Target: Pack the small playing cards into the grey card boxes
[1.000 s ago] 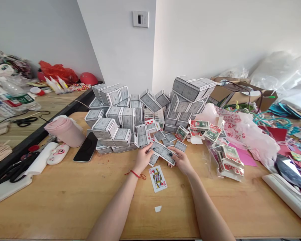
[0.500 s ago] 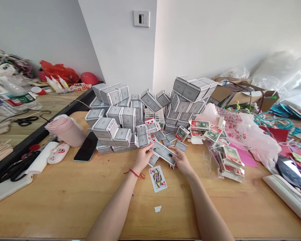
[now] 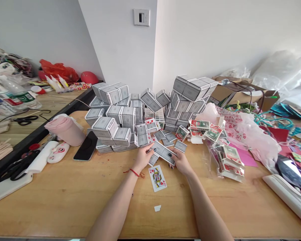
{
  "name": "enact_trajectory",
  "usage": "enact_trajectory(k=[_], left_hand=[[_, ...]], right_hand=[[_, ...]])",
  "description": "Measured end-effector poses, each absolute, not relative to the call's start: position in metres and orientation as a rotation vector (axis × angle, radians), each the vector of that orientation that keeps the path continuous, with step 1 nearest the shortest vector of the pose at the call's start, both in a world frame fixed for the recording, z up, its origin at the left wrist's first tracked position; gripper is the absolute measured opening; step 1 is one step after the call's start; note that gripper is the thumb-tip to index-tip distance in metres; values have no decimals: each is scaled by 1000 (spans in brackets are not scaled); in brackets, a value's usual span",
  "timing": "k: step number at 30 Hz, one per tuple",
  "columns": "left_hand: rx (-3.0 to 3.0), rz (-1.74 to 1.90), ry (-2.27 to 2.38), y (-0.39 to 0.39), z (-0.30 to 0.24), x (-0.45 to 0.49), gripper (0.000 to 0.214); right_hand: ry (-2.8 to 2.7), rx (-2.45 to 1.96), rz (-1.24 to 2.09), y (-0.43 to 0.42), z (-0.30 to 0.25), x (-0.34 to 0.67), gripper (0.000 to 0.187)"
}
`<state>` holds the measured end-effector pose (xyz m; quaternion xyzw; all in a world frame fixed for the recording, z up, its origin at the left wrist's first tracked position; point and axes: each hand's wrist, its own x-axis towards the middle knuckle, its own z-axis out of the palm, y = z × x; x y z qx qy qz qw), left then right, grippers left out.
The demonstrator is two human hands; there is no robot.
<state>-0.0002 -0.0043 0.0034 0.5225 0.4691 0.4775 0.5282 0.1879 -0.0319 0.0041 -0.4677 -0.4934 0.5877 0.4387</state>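
Observation:
Patterned grey-backed playing cards (image 3: 163, 151) are gripped between my two hands, backs up, some jutting out crosswise below. My left hand (image 3: 144, 156) pinches their left end, thumb on top. At the right end, my right hand (image 3: 181, 160) clasps them with the thumb over the edge. Just below lies a queen of hearts (image 3: 158, 178), face up on the table. Behind my hands, several loose cards (image 3: 168, 136) lie back up, beside a folded card piece (image 3: 142, 135). Blocks made of folded cards (image 3: 121, 115) are stacked behind to the left, with more card blocks (image 3: 190, 88) at the right.
Opened card boxes (image 3: 229, 160) lie to the right, near a crumpled plastic bag (image 3: 240, 130). A phone (image 3: 85, 146), a pink cup (image 3: 66, 130) and scissors (image 3: 23, 165) are at the left. A small white scrap (image 3: 157, 208) sits near the front.
Almost nothing differs. Both hands keep their hold on the cards in the same place, and the view has shifted very slightly.

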Motion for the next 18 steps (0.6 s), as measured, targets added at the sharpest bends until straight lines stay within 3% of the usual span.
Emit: enact_trajectory(k=[18], left_hand=[[1547, 1091, 1153, -7, -7, 4, 43]], right_hand=[[-1253, -1280, 1346, -32, 4, 180, 30]])
